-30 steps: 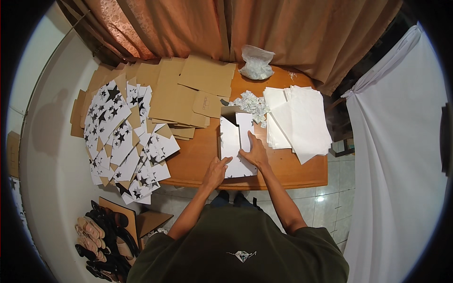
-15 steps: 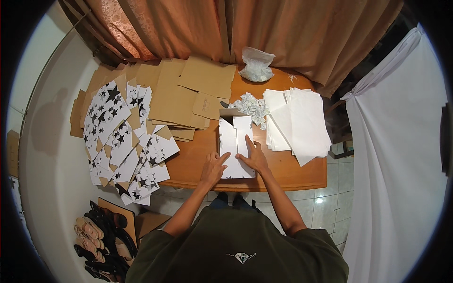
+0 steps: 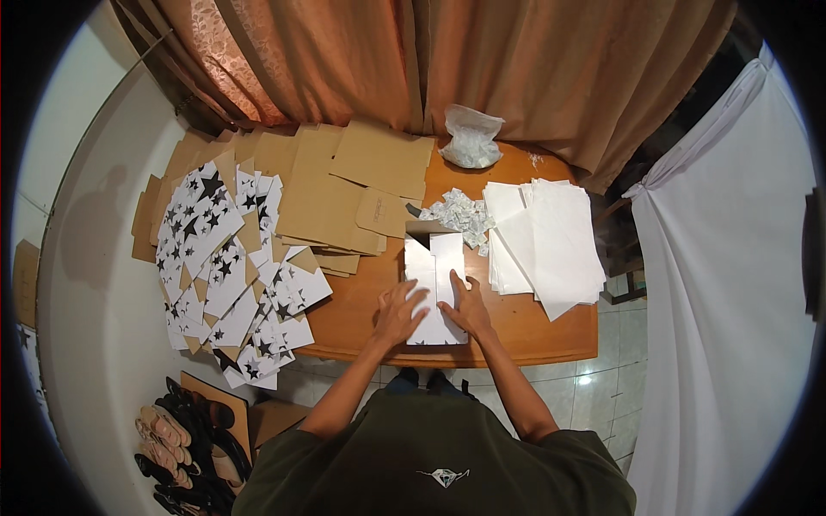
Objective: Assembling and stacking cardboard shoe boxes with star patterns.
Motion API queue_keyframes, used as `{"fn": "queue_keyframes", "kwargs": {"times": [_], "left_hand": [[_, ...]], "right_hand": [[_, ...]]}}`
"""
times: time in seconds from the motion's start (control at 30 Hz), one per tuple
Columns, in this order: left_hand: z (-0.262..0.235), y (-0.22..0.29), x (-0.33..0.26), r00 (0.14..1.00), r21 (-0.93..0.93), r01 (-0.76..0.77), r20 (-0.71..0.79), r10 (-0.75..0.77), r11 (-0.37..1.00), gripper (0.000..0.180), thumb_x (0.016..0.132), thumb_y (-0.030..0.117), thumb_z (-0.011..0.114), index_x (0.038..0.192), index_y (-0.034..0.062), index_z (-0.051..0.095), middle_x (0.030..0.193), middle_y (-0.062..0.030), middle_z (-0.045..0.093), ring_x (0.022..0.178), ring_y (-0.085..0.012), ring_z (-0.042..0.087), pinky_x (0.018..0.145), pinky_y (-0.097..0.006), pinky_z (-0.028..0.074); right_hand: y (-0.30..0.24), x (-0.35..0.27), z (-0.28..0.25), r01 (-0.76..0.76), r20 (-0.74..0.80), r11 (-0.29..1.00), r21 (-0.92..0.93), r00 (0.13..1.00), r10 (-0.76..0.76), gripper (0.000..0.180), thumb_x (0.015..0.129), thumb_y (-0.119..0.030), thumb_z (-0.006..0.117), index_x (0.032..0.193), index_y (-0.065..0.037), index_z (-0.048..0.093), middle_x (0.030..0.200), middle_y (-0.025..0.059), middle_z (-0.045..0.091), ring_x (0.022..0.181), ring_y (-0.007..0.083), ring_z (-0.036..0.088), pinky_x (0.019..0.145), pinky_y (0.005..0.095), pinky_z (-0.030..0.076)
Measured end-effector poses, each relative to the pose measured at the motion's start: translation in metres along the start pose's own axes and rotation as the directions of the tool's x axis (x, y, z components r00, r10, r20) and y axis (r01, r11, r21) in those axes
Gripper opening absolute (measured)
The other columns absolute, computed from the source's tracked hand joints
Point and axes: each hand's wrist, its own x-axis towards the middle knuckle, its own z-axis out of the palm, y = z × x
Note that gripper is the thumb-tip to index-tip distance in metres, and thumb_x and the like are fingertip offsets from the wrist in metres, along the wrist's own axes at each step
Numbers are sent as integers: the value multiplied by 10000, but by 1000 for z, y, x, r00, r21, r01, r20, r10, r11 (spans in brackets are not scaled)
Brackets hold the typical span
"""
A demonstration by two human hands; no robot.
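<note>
A white cardboard box (image 3: pixel 446 258) with a few dark stars near its close end stands at the table's front edge, its two white top flaps folded inward. At the far end a brown flap (image 3: pixel 430 227) sticks up beside a dark gap. My left hand (image 3: pixel 398 315) is at the box's left side, fingers spread over the near part of the top; whether they touch it I cannot tell. Along the right edge lies my right hand (image 3: pixel 468 308), fingers apart, its thumb on the flap near the middle seam. Neither hand grips anything.
Star-printed flat cardboard pieces (image 3: pixel 202 224) and brown cardboard sheets (image 3: pixel 379 159) cover the table's left. Behind the box lie small white packets (image 3: pixel 458 213) and a clear plastic bag (image 3: pixel 471 138). White paper sheets (image 3: pixel 564 241) are stacked right. Shoes (image 3: pixel 185 447) stand on the floor at left.
My left hand has lifted slightly and spread its fingers, where it was pressing on the flap. The right hand stays on the box's right side. The whole view has shifted a little.
</note>
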Motion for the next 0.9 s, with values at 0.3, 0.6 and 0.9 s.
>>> {"fn": "queue_keyframes", "kwargs": {"times": [0.3, 0.6, 0.9], "left_hand": [[-56, -7, 124, 924, 2, -78, -376, 73, 997, 472, 931, 134, 664, 1385, 98, 541, 1429, -125, 543, 1388, -317, 443, 1112, -550, 294], [-38, -29, 131, 957, 152, -216, -163, 240, 964, 113, 886, 137, 712, 992, 99, 699, 1270, -52, 680, 1354, -264, 523, 1086, -613, 271], [-9, -56, 113, 984, 26, -177, -17, 177, 984, 118, 918, 76, 595, 1007, 39, 662, 1339, -122, 646, 1352, -375, 527, 1108, -563, 408]], "right_hand": [[-26, 17, -3, 41, -160, 990, -132, 985, -62, 705, 833, -466, 772, 1273, 42, 560, 1461, 374, 371, 1265, 530, 462, 1042, 543, 431], [-38, 57, -7, -23, -299, 970, -242, 953, -52, 564, 759, -347, 826, 1079, 55, 594, 1269, 291, 542, 1045, 443, 615, 868, 504, 527], [-43, 65, 4, -68, -270, 963, -261, 963, -6, 530, 793, -334, 745, 1231, -68, 611, 1275, 292, 555, 901, 437, 691, 711, 498, 592]]}}
